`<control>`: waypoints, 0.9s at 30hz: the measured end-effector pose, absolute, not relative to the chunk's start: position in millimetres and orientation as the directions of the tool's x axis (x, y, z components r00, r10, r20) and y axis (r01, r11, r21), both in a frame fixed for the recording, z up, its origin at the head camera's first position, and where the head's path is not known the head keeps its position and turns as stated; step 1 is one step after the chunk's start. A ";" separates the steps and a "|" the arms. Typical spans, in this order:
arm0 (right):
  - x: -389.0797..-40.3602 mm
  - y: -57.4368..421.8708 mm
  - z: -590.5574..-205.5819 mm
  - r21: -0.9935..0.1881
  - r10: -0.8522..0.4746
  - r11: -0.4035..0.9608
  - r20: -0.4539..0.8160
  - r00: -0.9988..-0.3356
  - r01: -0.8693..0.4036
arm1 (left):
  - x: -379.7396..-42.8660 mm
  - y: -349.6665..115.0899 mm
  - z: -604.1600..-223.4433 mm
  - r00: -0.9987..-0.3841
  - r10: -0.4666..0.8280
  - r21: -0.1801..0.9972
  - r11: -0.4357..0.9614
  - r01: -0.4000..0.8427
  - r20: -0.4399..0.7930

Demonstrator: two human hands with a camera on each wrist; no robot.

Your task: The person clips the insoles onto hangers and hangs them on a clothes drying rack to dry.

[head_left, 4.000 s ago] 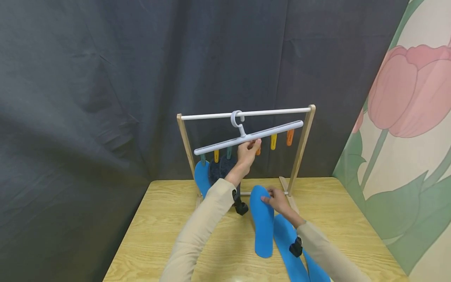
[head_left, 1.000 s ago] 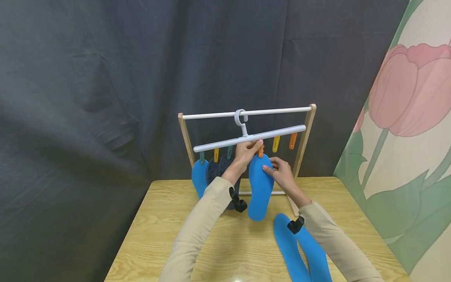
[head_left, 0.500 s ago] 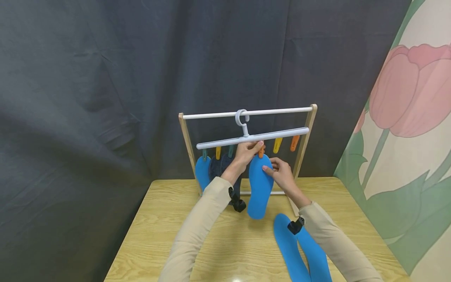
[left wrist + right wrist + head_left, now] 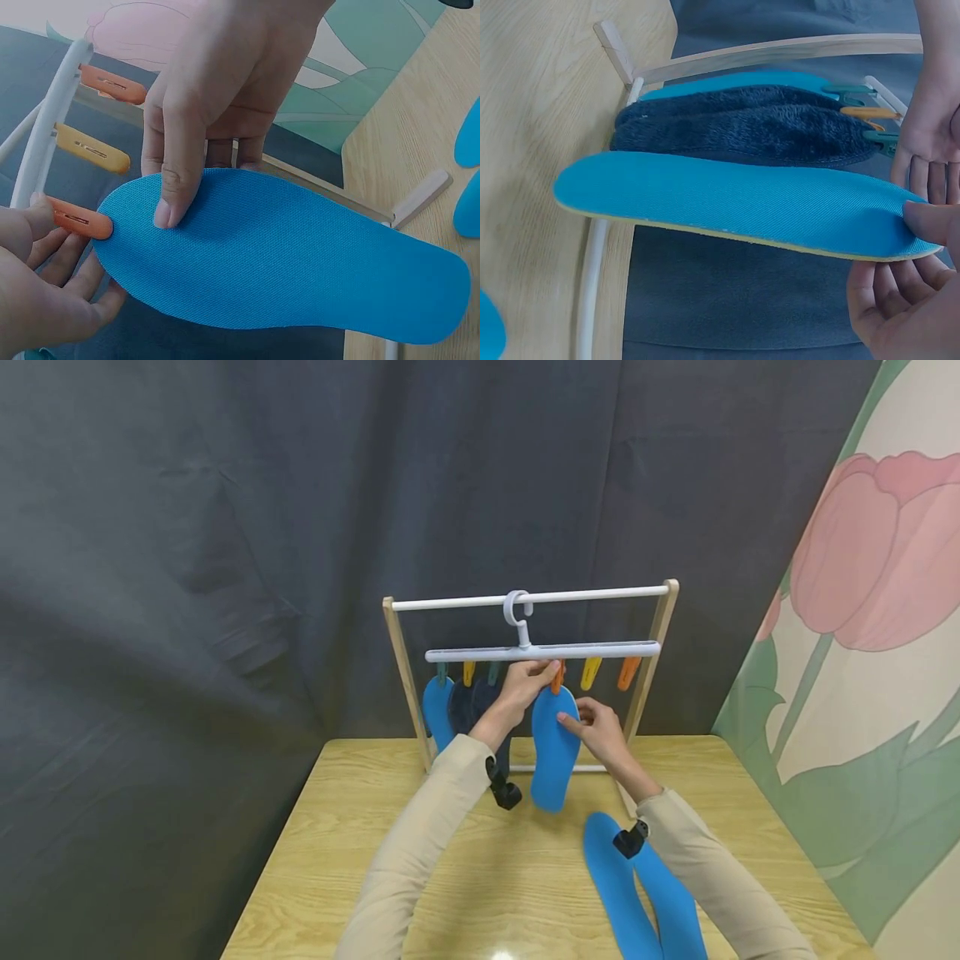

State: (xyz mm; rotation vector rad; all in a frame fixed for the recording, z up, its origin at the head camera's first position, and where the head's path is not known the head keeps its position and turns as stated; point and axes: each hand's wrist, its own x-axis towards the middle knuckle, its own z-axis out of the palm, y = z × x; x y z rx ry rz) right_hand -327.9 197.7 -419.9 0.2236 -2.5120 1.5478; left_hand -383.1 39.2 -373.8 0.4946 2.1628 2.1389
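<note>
My left hand point(image 4: 522, 689) pinches an orange clip point(image 4: 82, 219) that hangs under the pale hanger point(image 4: 600, 649). The clip's tip lies over the upper end of a blue insole point(image 4: 553, 752). My right hand point(image 4: 602, 731) holds that insole near its top, thumb on the front face and fingers behind, as the left wrist view shows. The insole hangs down above the table. To the left of it, two dark fuzzy insoles point(image 4: 742, 131) and another blue insole point(image 4: 437, 706) hang from teal and yellow clips, partly behind my left hand and forearm.
A wooden stand with a white rod point(image 4: 450, 603) carries the hanger by its hook. A yellow clip point(image 4: 591, 673) and another orange clip point(image 4: 628, 673) hang at right, holding nothing. Two blue insoles point(image 4: 618, 893) lie on the wooden table point(image 4: 360, 860), partly under my right forearm. A dark curtain hangs behind.
Over four seconds my right hand has raised the blue insole up to the orange clip, whose tip now overlaps it. The hanger has swung from tilted to nearly level. My left hand stays at the clip.
</note>
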 end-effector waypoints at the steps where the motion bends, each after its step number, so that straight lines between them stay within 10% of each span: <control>1: -327.8 197.8 -420.4 -0.864 -0.033 0.451 0.235 -0.971 -0.224 | -382.4 39.0 -373.9 -0.949 0.259 0.983 -0.006 0.186 0.181; 11: -329.7 197.7 -427.0 -0.837 -0.053 0.485 0.259 -0.964 -0.252 | -373.1 39.4 -384.6 -0.918 0.153 0.913 0.132 0.386 0.366; 19: -327.8 197.7 -432.0 -0.848 -0.054 0.476 0.235 -0.970 -0.232 | -375.6 48.2 -408.3 -0.752 -0.040 0.742 0.207 0.638 0.658; 27: -327.0 197.7 -436.4 -0.838 -0.048 0.493 0.243 -0.969 -0.235 | -346.5 63.2 -383.7 -0.842 0.137 0.826 0.163 0.539 0.523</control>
